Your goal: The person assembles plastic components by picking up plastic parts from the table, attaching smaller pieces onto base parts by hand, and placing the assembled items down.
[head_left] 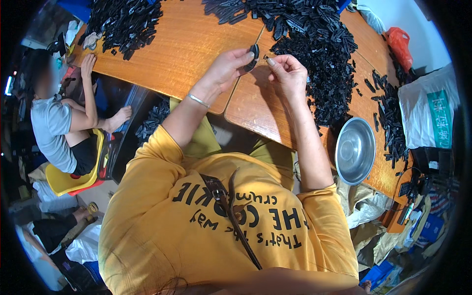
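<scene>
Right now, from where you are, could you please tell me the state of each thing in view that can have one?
Left hand: closed on the black part
Black part: held, raised over the table
Right hand: thumb and fingers pinched on a small dark piece
Loose black pieces: heaped on the table
Metal bowl: open side up
Bracelet: worn
Yellow chair: occupied by a person
Red bag: bunched up

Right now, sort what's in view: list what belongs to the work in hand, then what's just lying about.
Seem to belong:
- black piece in the left hand
- tiny dark bit at the right hand's fingertips
- heap of black pieces
- wooden table

Seem just lying about:
- red plastic bag
- white sack
- metal bowl, untouched, its use unclear
</scene>
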A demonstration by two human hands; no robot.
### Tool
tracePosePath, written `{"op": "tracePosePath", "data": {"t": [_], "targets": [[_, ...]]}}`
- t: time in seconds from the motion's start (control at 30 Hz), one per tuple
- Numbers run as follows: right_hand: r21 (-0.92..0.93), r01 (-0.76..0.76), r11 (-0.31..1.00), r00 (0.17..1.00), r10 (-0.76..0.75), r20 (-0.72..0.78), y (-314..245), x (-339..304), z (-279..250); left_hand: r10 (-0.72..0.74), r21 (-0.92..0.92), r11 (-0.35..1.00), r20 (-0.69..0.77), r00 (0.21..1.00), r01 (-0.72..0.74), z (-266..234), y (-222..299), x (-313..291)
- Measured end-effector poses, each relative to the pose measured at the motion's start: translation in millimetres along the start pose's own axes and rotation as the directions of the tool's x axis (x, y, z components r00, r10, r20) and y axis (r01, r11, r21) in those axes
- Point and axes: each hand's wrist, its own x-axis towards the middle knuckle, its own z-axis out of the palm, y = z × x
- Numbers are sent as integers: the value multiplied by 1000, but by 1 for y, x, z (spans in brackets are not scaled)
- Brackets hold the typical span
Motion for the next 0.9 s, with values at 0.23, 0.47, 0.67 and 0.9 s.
{"op": "tracePosePath", "data": {"t": [0.23,0.47,0.67,0.9], "targets": [[-197,289,937,940,-317,-129,-13,-16,25,49,-154,987,73,996,-37,10,0,-7],[-373,490,788,838,-544,-49,-14,-17,27,84,-210,975,71,994,-67,13,2,-7],[-402,498,768,828,-559,-44,-17,-20,28,121,-178,978,41,992,-112,16,4,-10],[-397,479,782,842,-538,-44,-20,-20,31,137,-148,980,19,990,-132,19,4,-13]]}}
